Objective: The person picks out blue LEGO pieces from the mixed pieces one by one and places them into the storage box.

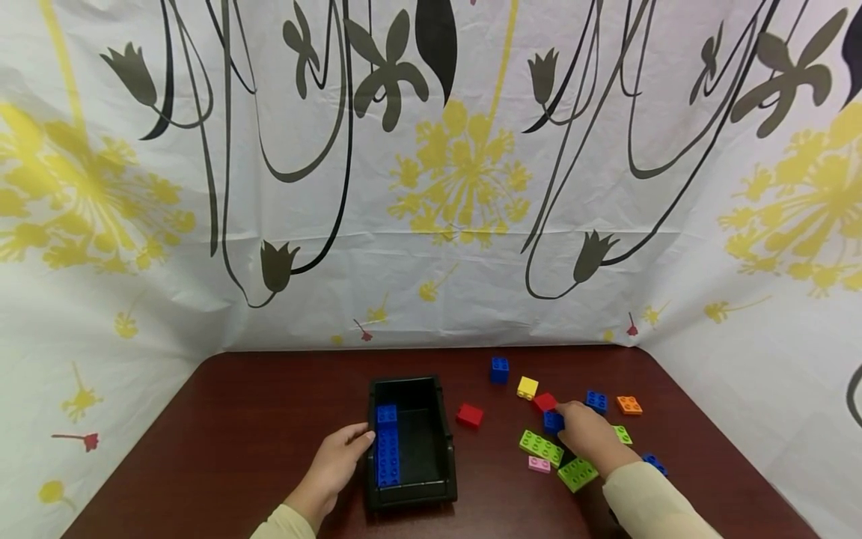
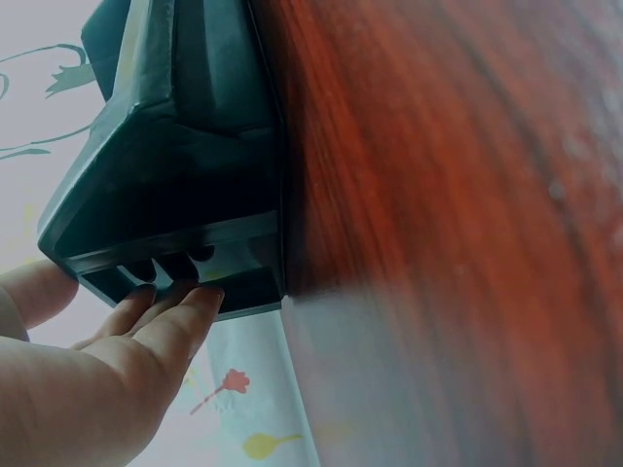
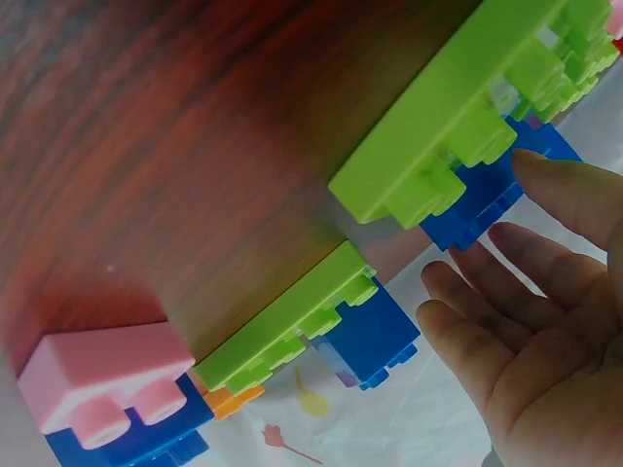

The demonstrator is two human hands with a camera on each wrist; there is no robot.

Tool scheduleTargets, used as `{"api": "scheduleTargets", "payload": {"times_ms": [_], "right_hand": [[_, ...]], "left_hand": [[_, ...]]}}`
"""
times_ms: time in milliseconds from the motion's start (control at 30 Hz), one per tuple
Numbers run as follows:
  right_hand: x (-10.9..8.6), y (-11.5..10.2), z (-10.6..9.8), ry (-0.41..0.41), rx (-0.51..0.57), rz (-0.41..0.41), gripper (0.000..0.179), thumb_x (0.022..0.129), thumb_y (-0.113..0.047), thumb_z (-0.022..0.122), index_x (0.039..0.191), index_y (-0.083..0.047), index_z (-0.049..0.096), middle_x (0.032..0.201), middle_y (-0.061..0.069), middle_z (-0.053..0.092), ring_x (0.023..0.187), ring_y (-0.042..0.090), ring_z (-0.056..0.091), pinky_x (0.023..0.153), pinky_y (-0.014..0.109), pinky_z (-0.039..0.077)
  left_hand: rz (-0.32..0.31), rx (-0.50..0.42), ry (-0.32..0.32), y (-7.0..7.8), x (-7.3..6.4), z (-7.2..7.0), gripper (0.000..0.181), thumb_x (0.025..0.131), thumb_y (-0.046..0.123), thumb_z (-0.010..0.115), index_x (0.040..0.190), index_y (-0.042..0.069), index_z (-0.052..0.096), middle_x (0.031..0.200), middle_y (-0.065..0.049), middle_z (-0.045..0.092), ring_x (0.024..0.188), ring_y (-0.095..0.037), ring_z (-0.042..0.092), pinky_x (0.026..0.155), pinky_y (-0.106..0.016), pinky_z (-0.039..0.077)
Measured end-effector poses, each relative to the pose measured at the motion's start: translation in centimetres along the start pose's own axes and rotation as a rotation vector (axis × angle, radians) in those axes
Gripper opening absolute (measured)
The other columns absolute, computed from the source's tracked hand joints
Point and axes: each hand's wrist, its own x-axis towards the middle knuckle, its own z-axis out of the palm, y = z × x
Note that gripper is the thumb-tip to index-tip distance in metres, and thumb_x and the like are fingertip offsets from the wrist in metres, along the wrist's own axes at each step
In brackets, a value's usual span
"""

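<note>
My left hand holds the left side of a black bin, thumb at its rim; in the left wrist view the fingertips lie along the bin's slotted edge. Blue bricks stand in a row along the bin's left wall. To the right, my right hand reaches over scattered bricks, nearest a blue brick. A red brick lies just beyond its fingertips. In the right wrist view the thumb overlaps a blue brick, while the fingers are loosely bent and spread beside it.
Around the right hand lie green bricks, a pink brick, an orange brick and a yellow brick. Another red brick sits just right of the bin. A blue brick stands near the back edge, before a patterned curtain.
</note>
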Motion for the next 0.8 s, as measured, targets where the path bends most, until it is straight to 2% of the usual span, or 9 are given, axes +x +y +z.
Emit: {"api": "scheduleTargets", "payload": {"times_ms": [233, 433, 800], "right_hand": [[0.33, -0.07, 0.03, -0.023, -0.020, -0.004, 0.039, 0.085, -0.002, 0.069, 0.122, 0.007, 0.061, 0.116, 0.023, 0.062, 0.106, 0.040, 0.060, 0.091, 0.057, 0.048], [0.37, -0.16, -0.07, -0.020, -0.040, -0.023, 0.037, 0.085, -0.001, 0.069, 0.120, 0.007, 0.062, 0.112, 0.022, 0.064, 0.104, 0.038, 0.061, 0.091, 0.056, 0.049], [0.89, 0.03, 0.07, -0.019, -0.085, -0.028, 0.030, 0.084, -0.004, 0.072, 0.112, 0.005, 0.066, 0.102, 0.017, 0.066, 0.094, 0.033, 0.064, 0.086, 0.053, 0.052]], "left_hand": [[0.013, 0.014, -0.001, 0.01, 0.01, 0.05, 0.053, 0.100, 0.029, 0.052, 0.138, -0.008, 0.046, 0.141, -0.031, 0.043, 0.127, -0.048, 0.043, 0.096, -0.057, 0.045], [-0.004, 0.010, -0.008, 0.05, -0.01, -0.06, 0.053, 0.100, 0.029, 0.051, 0.139, -0.006, 0.046, 0.142, -0.031, 0.041, 0.128, -0.048, 0.041, 0.097, -0.058, 0.044], [0.013, 0.017, 0.000, -0.03, 0.10, -0.04, 0.053, 0.100, 0.030, 0.052, 0.138, -0.007, 0.047, 0.141, -0.030, 0.043, 0.128, -0.047, 0.042, 0.097, -0.058, 0.043]]}}
